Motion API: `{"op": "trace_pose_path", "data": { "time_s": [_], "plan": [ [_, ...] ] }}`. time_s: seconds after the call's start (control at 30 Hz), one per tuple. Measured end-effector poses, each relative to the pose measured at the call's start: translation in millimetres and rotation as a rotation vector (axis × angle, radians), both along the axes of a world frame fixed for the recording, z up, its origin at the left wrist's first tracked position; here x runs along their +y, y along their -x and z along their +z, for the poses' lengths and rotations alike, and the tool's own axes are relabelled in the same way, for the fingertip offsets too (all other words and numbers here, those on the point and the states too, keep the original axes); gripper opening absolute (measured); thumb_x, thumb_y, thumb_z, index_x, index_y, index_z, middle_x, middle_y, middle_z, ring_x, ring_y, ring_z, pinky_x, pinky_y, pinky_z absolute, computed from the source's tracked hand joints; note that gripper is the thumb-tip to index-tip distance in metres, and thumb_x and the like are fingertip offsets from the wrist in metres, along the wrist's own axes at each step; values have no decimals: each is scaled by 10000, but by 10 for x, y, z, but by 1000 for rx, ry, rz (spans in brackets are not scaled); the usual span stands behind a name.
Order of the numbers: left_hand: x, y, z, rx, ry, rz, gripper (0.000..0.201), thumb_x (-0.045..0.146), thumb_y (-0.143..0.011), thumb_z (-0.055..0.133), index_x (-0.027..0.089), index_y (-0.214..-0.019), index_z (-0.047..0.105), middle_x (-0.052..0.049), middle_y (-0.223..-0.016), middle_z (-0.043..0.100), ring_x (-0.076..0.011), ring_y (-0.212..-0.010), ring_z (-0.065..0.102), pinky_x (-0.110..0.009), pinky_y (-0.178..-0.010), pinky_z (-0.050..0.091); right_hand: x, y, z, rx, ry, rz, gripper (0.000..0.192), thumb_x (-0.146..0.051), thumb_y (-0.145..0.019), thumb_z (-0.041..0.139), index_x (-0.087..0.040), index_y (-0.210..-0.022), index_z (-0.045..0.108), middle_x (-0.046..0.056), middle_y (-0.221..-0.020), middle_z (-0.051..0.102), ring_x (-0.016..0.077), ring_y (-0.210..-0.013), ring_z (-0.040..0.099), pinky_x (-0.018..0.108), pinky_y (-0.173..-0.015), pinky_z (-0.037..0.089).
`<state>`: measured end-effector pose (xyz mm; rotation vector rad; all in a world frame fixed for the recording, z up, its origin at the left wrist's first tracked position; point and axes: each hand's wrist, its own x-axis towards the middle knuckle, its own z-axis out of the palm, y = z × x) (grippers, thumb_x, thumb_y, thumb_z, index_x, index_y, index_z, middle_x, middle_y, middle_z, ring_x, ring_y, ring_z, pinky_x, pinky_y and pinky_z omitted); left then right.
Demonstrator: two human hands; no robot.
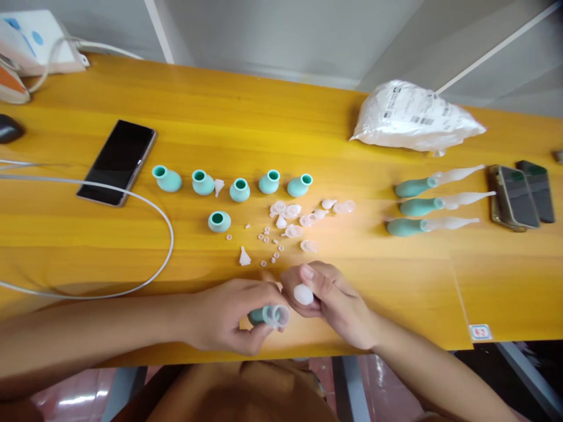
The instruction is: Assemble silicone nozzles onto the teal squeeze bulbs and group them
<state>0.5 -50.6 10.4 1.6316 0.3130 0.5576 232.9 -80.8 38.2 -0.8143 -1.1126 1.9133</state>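
Beyond hands: loose clear tips [294, 221] | teal bulbs [240, 189] | phone [116, 162]

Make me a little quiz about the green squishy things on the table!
1. True or false: the left hand holds a green bulb.
2. How many finished droppers with clear tips lie in a row at the right? A two, B three, C five.
3. What dark flat thing lies left of the loose green bulbs?

Key: 1 true. 2 B. 3 a phone.
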Motion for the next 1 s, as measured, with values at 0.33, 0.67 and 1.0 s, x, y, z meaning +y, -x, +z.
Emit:
{"op": "trace_pose_path", "data": {
  "time_s": [0.33, 0.67, 1.0],
  "plan": [
    [117, 43, 53, -34, -140, 429, 221, 218, -978, 875, 231, -1154, 741, -5, -995, 687, -130, -858, 677, -230, -803, 571, 4, 44, -51, -63, 128, 66, 342, -530, -1093, 760, -217, -1179, 654, 5, -954, 664, 112, -770, 605, 245, -690, 513],
    [82, 1, 75, -37, 38, 373, 237, 222, -918, 907, 201, -1037, 703, -13, -903, 757, -125, -741, 694, -217, -693, 555, 15, -119, -6, -685, -1132, -133, 344, -132, -1111, 699, -152, -1453, 728, 74, -1069, 703, 156, -905, 703, 276, -749, 601],
    [77, 11, 67, -131, 47, 364, 281, 169, -910, 930, 204, -1097, 724, -27, -991, 775, -121, -784, 717, -214, -731, 578, 90, -161, 89, -537, -974, -154, 35, -201, -1123, 711, -169, -1111, 718, 45, -988, 714, 133, -894, 744, 244, -782, 649]
  ]
}}
